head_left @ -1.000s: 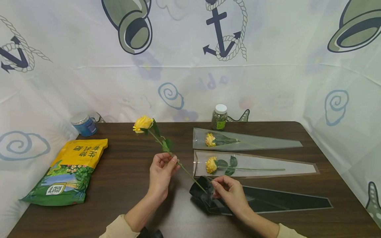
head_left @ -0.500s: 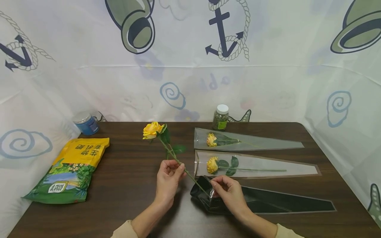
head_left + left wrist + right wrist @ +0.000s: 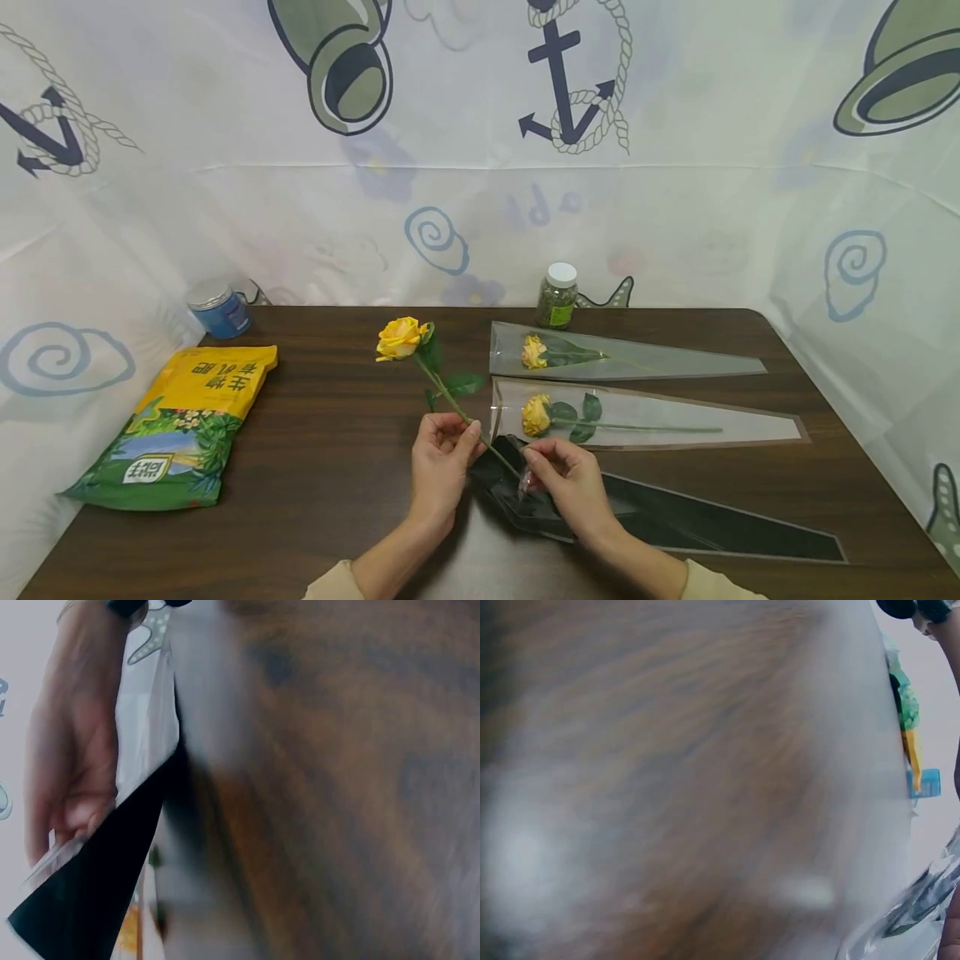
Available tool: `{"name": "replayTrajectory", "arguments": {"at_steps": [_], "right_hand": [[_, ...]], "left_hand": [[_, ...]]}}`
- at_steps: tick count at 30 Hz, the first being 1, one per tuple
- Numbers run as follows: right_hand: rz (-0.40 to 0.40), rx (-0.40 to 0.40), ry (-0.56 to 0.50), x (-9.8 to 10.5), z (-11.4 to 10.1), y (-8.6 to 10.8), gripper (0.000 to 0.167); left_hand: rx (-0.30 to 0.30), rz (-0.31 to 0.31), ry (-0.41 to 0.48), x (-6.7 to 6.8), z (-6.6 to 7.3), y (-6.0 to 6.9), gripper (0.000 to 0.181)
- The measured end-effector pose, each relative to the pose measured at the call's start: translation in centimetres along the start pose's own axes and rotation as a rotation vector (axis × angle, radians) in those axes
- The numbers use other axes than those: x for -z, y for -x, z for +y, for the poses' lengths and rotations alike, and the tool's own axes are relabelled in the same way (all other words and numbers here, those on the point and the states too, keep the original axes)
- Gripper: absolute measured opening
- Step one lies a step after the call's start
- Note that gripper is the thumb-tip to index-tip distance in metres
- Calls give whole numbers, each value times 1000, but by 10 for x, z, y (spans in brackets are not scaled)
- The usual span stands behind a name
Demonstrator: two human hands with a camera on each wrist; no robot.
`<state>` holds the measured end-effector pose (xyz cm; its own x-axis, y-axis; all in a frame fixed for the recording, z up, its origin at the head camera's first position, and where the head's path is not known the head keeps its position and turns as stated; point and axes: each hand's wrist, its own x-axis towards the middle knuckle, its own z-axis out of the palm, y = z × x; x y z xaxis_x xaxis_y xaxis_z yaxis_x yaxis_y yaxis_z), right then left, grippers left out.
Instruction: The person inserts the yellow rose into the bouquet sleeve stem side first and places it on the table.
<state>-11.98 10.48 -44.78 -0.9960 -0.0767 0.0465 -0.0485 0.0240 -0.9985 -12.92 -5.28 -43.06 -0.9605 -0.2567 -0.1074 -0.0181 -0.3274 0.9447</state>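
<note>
A yellow rose (image 3: pixel 401 339) leans up and left in the head view, its bloom away from me. My left hand (image 3: pixel 442 462) pinches its green stem between thumb and fingers. The stem's lower end runs into the mouth of a black flower sleeve (image 3: pixel 697 521) with a clear front. With thumb and fingertips my right hand (image 3: pixel 566 479) pinches the clear film at that mouth. The left wrist view shows the black sleeve (image 3: pixel 97 877) raised off the table, a hand holding its clear film. In the right wrist view, crumpled clear film (image 3: pixel 922 896) shows at the lower right.
Behind lie a white sleeve (image 3: pixel 757 425) and a grey sleeve (image 3: pixel 697 364), each with a yellow rose inside. A green-labelled jar (image 3: pixel 557 296) stands at the back. To the left are a yellow-green bag (image 3: pixel 176 425) and a blue jar (image 3: pixel 219 310).
My left hand has moved right and nearer me with the rose, so the stem has slid further into the black sleeve. The sleeve's narrow end has swung slightly towards me.
</note>
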Motion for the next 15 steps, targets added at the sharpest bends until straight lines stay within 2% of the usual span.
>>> {"name": "replayTrajectory", "arguments": {"at_steps": [5,11,15], "right_hand": [[-8,34,-20,-4,-1,-3,17],[18,-6,-50,-4,-2,-3,14],[23,-35,-65,-3,-3,-3,15]], "left_hand": [[-43,-31,-45,-1,-6,3,28],[-130,-78,-73,0,-6,5,36],[-204,-87,-131,3,-4,5,35]]}}
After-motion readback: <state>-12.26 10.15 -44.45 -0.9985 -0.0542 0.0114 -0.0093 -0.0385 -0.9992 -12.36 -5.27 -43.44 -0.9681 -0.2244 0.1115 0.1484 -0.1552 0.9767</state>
